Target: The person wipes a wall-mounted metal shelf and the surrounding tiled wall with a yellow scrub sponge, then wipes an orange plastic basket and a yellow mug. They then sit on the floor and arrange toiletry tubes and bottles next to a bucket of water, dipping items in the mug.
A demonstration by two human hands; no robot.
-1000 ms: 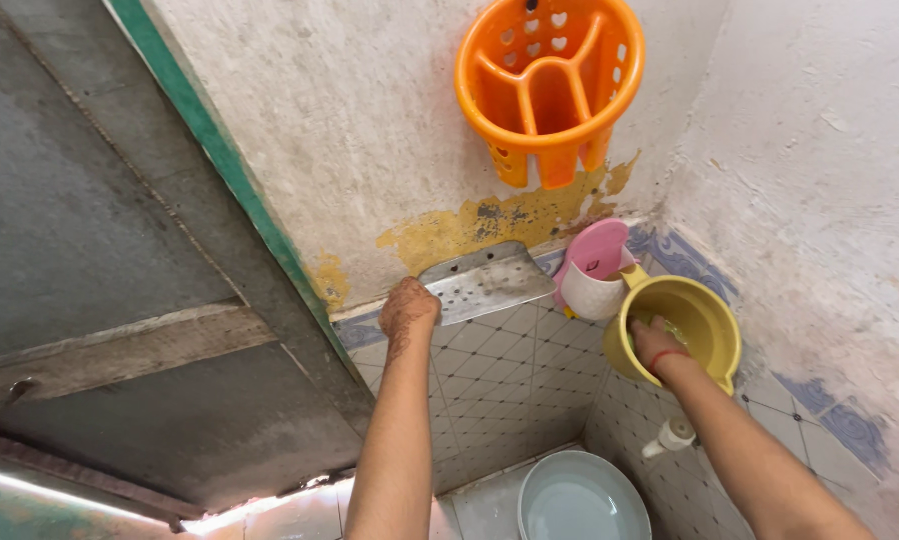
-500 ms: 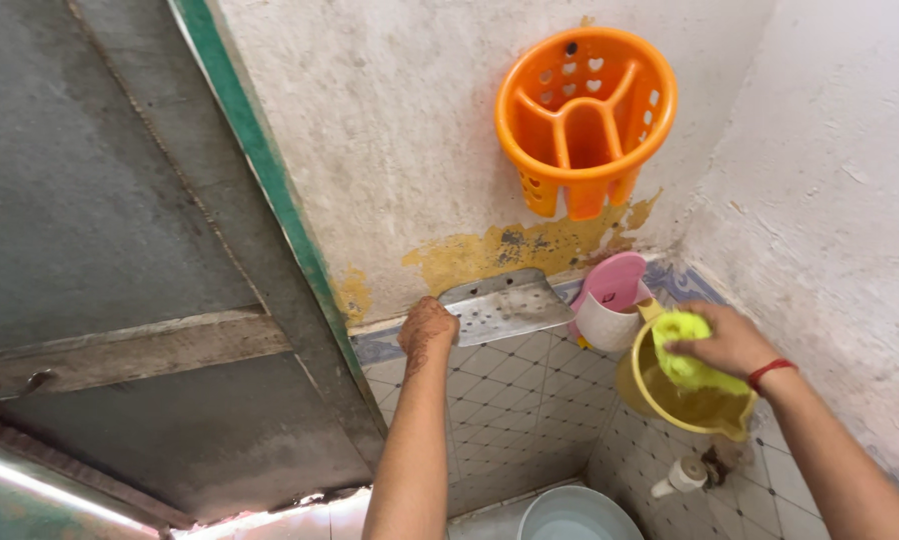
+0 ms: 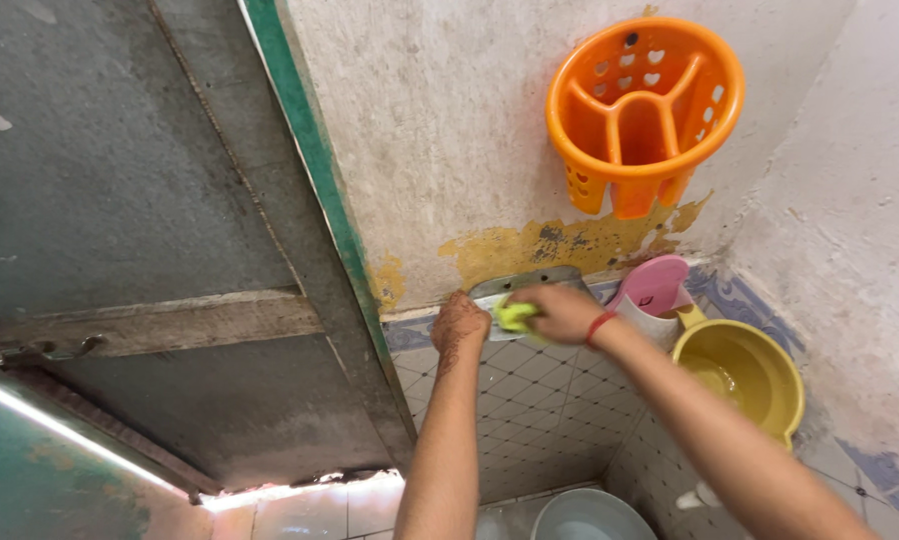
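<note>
My left hand (image 3: pixel 459 322) grips the left end of a small perforated metal shelf (image 3: pixel 529 284) fixed to the wall. My right hand (image 3: pixel 561 312) presses a yellow-green sponge (image 3: pixel 514 317) onto that shelf; a red thread circles its wrist. Most of the shelf is hidden under both hands. To the right a yellow plastic jug (image 3: pixel 739 380) with water in it hangs by the corner.
An orange plastic holder (image 3: pixel 641 105) hangs on the rough wall above. A pink-and-white cup (image 3: pixel 657 293) sits beside the shelf. A grey metal door (image 3: pixel 139 240) fills the left. A pale blue basin (image 3: pixel 589 515) stands on the floor below, next to a white tap (image 3: pixel 697 495).
My right hand lifted the sponge out of the yellow jug and carried it left onto the metal shelf. My left hand stayed on the shelf's left end. The view shifted left.
</note>
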